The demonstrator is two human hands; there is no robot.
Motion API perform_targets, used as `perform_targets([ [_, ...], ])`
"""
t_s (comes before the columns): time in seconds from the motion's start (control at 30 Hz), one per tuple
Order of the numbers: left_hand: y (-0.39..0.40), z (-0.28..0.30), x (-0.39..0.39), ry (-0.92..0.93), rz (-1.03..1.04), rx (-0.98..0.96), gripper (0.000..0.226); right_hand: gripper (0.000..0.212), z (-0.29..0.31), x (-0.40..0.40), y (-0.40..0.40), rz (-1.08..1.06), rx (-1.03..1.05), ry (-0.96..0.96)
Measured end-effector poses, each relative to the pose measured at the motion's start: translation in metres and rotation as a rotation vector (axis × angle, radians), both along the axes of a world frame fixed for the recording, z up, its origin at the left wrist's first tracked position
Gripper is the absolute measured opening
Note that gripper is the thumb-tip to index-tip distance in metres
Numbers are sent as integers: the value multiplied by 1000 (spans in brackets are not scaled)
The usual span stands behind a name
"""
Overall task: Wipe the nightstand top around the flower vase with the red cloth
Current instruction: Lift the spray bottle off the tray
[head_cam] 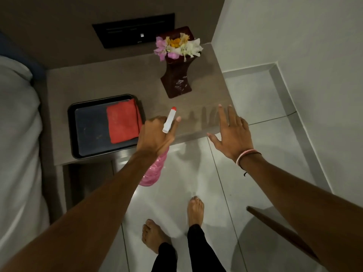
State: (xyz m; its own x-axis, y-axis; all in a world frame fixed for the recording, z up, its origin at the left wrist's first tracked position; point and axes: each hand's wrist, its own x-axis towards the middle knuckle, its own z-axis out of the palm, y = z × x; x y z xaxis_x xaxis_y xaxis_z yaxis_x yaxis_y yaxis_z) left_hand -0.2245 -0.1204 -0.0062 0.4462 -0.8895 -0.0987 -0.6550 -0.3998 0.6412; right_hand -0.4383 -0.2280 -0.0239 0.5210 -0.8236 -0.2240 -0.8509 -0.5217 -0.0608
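Observation:
The grey nightstand top [110, 81] carries a dark red vase [176, 79] with pink, white and yellow flowers at its back right. A folded red cloth [123, 120] lies on the right half of a black tray [88, 130] at the front left. My left hand [155, 136] is closed around a pink spray bottle [155, 169] with a white, red-tipped nozzle [170, 119], held over the nightstand's front edge and aimed toward the vase. My right hand [231, 132] hovers flat with fingers spread over the front right corner, holding nothing.
A bed with white bedding [17, 134] flanks the nightstand on the left. A black wall panel [133, 30] sits behind it. White floor tiles [255, 99] and a wall lie to the right. A dark wooden piece [280, 230] juts in at lower right. My bare feet stand below.

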Motion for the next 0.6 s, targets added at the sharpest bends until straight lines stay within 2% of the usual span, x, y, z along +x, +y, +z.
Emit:
perform_targets([
  [0.23, 11, -3, 8, 66, 21, 1, 57, 91, -8, -12, 9, 17, 27, 50],
  [0.43, 26, 7, 25, 71, 52, -136, 57, 90, -11, 5, 19, 65, 59, 53],
  [0.53, 33, 16, 44, 170, 93, -201, 47, 90, -12, 23, 25, 94, 68, 49],
  [0.6, 39, 25, 62, 125, 147, -244, 37, 90, -13, 37, 28, 118, 66, 36],
])
